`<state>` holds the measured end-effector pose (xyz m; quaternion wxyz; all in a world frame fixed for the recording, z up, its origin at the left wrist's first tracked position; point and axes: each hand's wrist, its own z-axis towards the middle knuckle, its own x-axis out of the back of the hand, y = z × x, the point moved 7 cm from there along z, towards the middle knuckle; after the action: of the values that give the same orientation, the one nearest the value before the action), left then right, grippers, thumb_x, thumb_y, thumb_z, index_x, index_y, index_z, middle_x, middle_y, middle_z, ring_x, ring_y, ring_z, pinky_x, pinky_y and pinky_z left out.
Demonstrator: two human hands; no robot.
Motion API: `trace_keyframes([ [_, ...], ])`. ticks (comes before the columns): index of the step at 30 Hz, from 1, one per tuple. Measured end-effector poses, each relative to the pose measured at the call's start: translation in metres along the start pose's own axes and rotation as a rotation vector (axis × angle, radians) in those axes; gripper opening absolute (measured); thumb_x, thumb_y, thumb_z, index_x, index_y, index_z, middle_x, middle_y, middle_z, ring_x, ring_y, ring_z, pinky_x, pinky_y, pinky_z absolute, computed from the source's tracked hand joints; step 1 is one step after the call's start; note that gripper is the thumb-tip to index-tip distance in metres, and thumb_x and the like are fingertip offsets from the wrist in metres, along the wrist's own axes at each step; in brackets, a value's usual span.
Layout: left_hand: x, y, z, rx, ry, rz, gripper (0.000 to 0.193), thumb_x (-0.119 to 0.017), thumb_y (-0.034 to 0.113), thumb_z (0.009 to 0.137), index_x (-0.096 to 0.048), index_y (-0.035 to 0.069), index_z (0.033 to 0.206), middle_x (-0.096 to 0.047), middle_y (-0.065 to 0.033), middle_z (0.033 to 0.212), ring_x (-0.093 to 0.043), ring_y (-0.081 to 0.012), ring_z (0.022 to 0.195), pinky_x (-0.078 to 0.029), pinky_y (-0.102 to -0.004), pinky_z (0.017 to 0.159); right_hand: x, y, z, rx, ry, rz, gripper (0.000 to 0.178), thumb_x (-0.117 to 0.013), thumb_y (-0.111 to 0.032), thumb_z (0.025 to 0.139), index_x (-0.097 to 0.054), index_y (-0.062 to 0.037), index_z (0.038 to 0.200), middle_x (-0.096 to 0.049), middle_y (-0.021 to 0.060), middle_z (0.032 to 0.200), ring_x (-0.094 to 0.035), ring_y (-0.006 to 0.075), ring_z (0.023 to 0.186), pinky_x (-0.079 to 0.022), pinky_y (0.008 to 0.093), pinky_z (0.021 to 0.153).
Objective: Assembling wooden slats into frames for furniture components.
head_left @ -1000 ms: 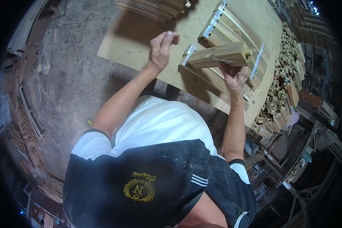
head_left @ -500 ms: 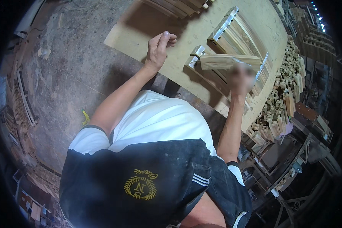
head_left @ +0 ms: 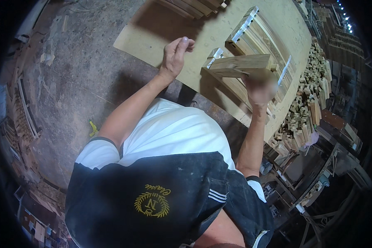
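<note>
My right hand (head_left: 260,89) grips a wooden rail (head_left: 239,64) near its right end, where a short tenon sticks out; the hand is partly blurred. The rail lies tilted above a slatted wooden frame (head_left: 234,87), and its left end is close to a block with a pale, shiny strip. My left hand (head_left: 173,58) is raised over the near edge of the board, left of the rail, thumb pressed on curled fingers. Whatever those fingers may hold is hidden. Past the rail lies a row of wooden slats with a notched, shiny-edged end piece (head_left: 242,25).
A pale board (head_left: 132,39) carries the pieces. At its far edge lies a stack of wooden strips (head_left: 194,7). Along its right side is a big heap of cut wood pieces (head_left: 304,111). A yellow tool-like object (head_left: 93,128) lies on the grey floor (head_left: 82,53) at left.
The rail has turned in my right hand, so a wider face and its tenon end now show. My left hand has shifted slightly right and nearer.
</note>
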<state>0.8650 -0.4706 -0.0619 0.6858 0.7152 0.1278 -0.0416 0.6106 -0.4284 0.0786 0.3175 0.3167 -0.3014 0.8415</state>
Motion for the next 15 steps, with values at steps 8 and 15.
trace_keyframes([
  [8, -0.027, 0.019, 0.009, -0.121, -0.112, 0.035, 0.05, -0.043, 0.035, 0.105, -0.067, -0.008, 0.102, -0.069, -0.0125, 0.091, -0.065, -0.0189, 0.088, -0.051, -0.0323, 0.086, -0.016, 0.014, -0.015, 0.046, -0.038, 0.064, 0.05, -0.086, -0.008, 0.073, -0.057, 0.0037, 0.113, -0.043, 0.0243, 0.139, -0.066, 0.0341, 0.094, -0.056, 0.0408, 0.071],
  [15, -0.049, 0.04, 0.007, -0.202, -0.26, 0.063, 0.045, -0.047, 0.034, 0.104, -0.065, -0.006, 0.109, -0.068, -0.0137, 0.099, -0.063, -0.0194, 0.094, -0.05, -0.0321, 0.088, -0.029, 0.031, -0.006, -0.53, 0.027, 0.579, 0.058, -0.08, -0.001, 0.078, -0.05, 0.0025, 0.127, -0.053, 0.0167, 0.129, -0.065, 0.0265, 0.099, -0.056, 0.0393, 0.08],
])
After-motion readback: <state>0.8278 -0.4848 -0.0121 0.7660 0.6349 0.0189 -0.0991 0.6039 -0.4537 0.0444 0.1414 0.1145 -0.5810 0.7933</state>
